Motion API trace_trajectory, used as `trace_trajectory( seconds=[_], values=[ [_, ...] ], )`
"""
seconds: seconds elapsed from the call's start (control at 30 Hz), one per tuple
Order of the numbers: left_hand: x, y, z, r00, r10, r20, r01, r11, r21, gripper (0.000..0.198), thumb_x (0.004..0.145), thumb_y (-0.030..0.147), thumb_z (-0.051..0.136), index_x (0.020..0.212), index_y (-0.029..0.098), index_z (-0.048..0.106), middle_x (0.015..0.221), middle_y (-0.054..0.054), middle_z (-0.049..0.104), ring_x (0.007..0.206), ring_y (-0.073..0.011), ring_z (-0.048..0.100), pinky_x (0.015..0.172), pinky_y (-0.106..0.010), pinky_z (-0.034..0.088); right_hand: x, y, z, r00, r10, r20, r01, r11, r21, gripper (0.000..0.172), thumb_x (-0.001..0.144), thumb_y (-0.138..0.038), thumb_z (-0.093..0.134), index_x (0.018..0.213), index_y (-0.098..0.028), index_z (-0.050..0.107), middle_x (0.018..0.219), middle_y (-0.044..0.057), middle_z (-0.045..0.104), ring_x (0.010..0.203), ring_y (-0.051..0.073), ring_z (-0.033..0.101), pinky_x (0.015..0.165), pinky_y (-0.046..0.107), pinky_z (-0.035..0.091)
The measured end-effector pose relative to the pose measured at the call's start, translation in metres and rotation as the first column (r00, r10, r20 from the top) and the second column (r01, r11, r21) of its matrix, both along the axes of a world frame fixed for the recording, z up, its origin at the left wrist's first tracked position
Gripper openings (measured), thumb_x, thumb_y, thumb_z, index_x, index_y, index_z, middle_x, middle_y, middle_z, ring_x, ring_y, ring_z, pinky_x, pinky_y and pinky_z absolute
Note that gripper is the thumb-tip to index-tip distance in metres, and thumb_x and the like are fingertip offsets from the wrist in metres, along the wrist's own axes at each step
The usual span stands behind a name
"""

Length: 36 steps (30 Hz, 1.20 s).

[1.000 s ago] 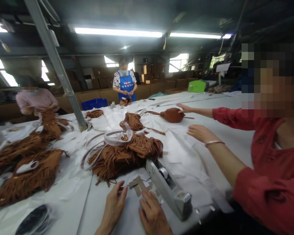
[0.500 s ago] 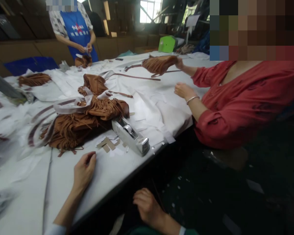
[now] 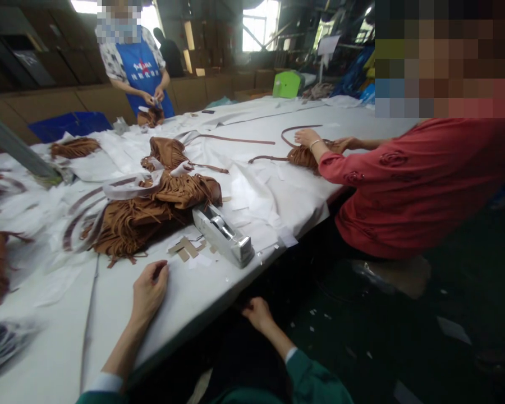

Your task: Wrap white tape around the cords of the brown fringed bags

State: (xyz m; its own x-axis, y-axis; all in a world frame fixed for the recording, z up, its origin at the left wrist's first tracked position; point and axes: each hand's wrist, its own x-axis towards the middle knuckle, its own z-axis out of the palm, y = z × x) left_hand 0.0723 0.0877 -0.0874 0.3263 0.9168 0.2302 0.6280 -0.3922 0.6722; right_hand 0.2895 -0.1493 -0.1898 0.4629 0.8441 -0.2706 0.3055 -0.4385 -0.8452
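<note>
My left hand rests on the white-covered table, its fingers curled in and nothing showing in them. Small tan and white card pieces lie just beyond its fingertips. My right hand is low beside the table's front edge, fingers closed; its fingertips fade into shadow, so whatever they hold is hidden. A grey tape dispenser stands near the edge between the card pieces and the loose white paper. Behind it, brown fringed bags are piled with pale-wrapped straps.
At right, a co-worker in red handles another fringed bag. A person in a blue apron works across the table. A metal post rises at left, near a plastic-wrapped dark bundle. A green box sits far back.
My right hand has moved up and away from me, closer to the table edge. The red-clad co-worker has lowered the bag to the table, both hands at it. My left hand stays put.
</note>
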Motion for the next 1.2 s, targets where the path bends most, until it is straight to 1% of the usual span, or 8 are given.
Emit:
trace_trajectory(
  seconds=[0.1, 0.23, 0.47, 0.63, 0.83, 0.97, 1.07, 1.2],
  values=[
    [-0.001, 0.001, -0.001, 1.0, 0.005, 0.006, -0.005, 1.0, -0.006, 0.031, 0.08, 0.041, 0.048, 0.097, 0.019, 0.063, 0.094, -0.007, 0.069, 0.085, -0.024, 0.064, 0.082, -0.035, 0.049, 0.012, -0.019, 0.019, 0.977, 0.001, -0.212, -0.006, 1.0, -0.024, 0.04, 0.084, -0.049, 0.056, 0.073, -0.011, 0.065, 0.061, -0.001, 0.059, 0.053, 0.01, 0.053, 0.051, 0.022, 0.043],
    [-0.001, 0.0, -0.001, 1.0, -0.001, 0.021, 0.001, 1.0, -0.021, 0.03, 0.08, 0.04, 0.049, 0.097, 0.019, 0.062, 0.095, -0.008, 0.068, 0.086, -0.0248, 0.063, 0.083, -0.036, 0.048, 0.017, -0.035, 0.05, 0.926, -0.046, -0.374, 0.059, 0.998, 0.022, 0.041, 0.078, -0.051, 0.058, 0.072, -0.012, 0.067, 0.062, 0.001, 0.059, 0.053, 0.009, 0.048, 0.05, 0.021, 0.036],
    [0.002, -0.005, 0.002, 0.995, 0.0, 0.099, 0.003, 1.0, -0.03, 0.028, 0.082, 0.04, 0.049, 0.097, 0.02, 0.06, 0.091, -0.007, 0.067, 0.085, -0.0241, 0.062, 0.082, -0.035, 0.048, 0.021, -0.023, 0.103, 0.898, -0.072, -0.434, 0.134, 0.985, 0.112, 0.038, 0.073, -0.05, 0.067, 0.078, -0.012, 0.068, 0.061, 0.0, 0.055, 0.052, 0.008, 0.042, 0.049, 0.02, 0.031],
    [0.022, -0.018, 0.01, 0.994, -0.02, 0.107, 0.021, 1.0, -0.002, 0.054, 0.069, 0.049, 0.066, 0.114, 0.018, 0.057, 0.082, -0.005, 0.059, 0.074, -0.0252, 0.058, 0.074, -0.037, 0.049, 0.013, -0.003, 0.119, 0.899, -0.118, -0.421, 0.196, 0.969, 0.148, 0.043, 0.069, -0.054, 0.069, 0.079, -0.012, 0.069, 0.056, -0.002, 0.051, 0.045, 0.005, 0.037, 0.043, 0.019, 0.027],
    [0.064, -0.03, 0.02, 0.95, -0.213, 0.229, 0.254, 0.953, -0.165, 0.044, 0.067, 0.028, 0.068, 0.111, 0.022, 0.062, 0.103, -0.007, 0.062, 0.099, -0.0281, 0.057, 0.09, -0.039, 0.042, -0.008, 0.049, 0.126, 0.979, -0.059, -0.197, 0.107, 0.964, 0.244, 0.049, 0.077, -0.054, 0.058, 0.092, -0.009, 0.07, 0.056, 0.002, 0.059, 0.045, 0.011, 0.049, 0.042, 0.021, 0.039],
    [0.066, -0.012, 0.028, 0.923, -0.107, 0.37, 0.201, 0.953, -0.226, 0.027, 0.069, 0.024, 0.065, 0.095, 0.018, 0.066, 0.073, -0.002, 0.062, 0.065, -0.0198, 0.057, 0.07, -0.034, 0.046, -0.015, 0.084, 0.143, 0.98, -0.142, 0.139, 0.048, 0.848, 0.528, 0.049, 0.081, -0.044, 0.057, 0.121, -0.016, 0.06, 0.111, 0.013, 0.065, 0.07, 0.016, 0.064, 0.06, 0.025, 0.054],
    [0.056, 0.012, 0.044, 0.892, 0.008, 0.451, 0.129, 0.953, -0.273, 0.026, 0.074, 0.033, 0.064, 0.093, 0.016, 0.064, 0.069, -0.002, 0.062, 0.056, -0.0175, 0.058, 0.057, -0.03, 0.045, -0.011, 0.1, 0.161, 0.955, -0.131, 0.265, -0.055, 0.802, 0.595, 0.032, 0.086, -0.041, 0.053, 0.104, -0.02, 0.069, 0.102, 0.01, 0.069, 0.068, 0.016, 0.065, 0.06, 0.022, 0.055],
    [0.061, 0.054, 0.076, 0.777, 0.193, 0.6, 0.105, 0.899, -0.426, 0.026, 0.081, 0.038, 0.061, 0.092, 0.014, 0.06, 0.077, -0.006, 0.064, 0.07, -0.0188, 0.066, 0.063, -0.028, 0.052, 0.002, 0.104, 0.178, 0.939, -0.128, 0.318, -0.109, 0.768, 0.631, 0.028, 0.087, -0.039, 0.052, 0.094, -0.02, 0.072, 0.089, 0.008, 0.072, 0.081, 0.02, 0.068, 0.075, 0.023, 0.056]
  ],
)
